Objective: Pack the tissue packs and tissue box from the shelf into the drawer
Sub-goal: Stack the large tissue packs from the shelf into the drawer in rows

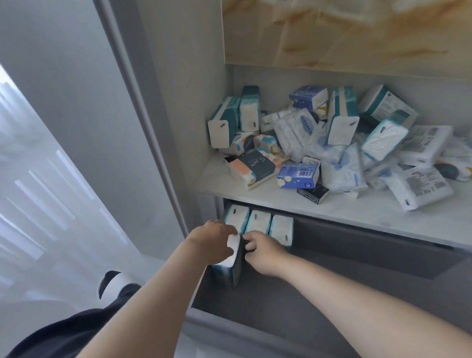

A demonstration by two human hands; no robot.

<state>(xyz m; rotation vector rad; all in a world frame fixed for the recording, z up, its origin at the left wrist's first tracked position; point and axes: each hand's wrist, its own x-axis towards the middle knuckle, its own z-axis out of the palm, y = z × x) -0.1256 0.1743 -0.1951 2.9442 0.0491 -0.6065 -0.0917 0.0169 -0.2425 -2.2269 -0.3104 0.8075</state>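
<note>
Teal tissue pack (228,267) is being seated in the drawer (340,290), left hand (212,240) and right hand (262,250) pinching it; next probably release, then the shelf (348,215).

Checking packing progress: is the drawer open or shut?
Open. The drawer is pulled out under the shelf, with tissue packs standing at its left end.

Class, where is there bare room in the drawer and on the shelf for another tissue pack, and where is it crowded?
Free: drawer floor right of the held pack and upright packs; shelf front strip. Crowded: drawer's left corner, shelf pile behind.
</note>
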